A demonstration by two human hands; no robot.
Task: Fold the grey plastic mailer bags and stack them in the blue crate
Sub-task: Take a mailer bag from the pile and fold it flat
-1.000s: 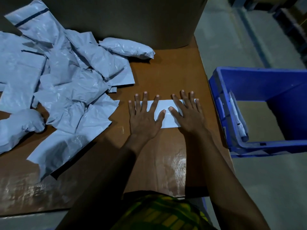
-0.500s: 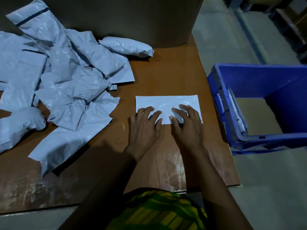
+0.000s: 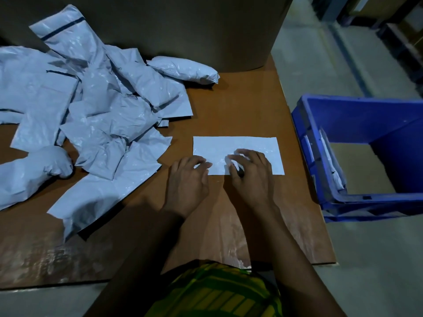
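A folded grey mailer bag lies flat as a long rectangle on the brown table, in front of me. My left hand covers its near left corner, fingers curled onto the near edge. My right hand sits at the middle of that edge, curled fingers and thumb pinching the plastic. The blue crate stands on the floor to the right of the table. Folded bags lean against its left wall.
A loose pile of unfolded grey mailer bags covers the left half of the table. A large cardboard box stands along the table's far side. Grey floor lies to the right, around the crate.
Both hands slid back from lying flat across the bag to its near edge, and their fingers curled. The bag's far part is now uncovered.
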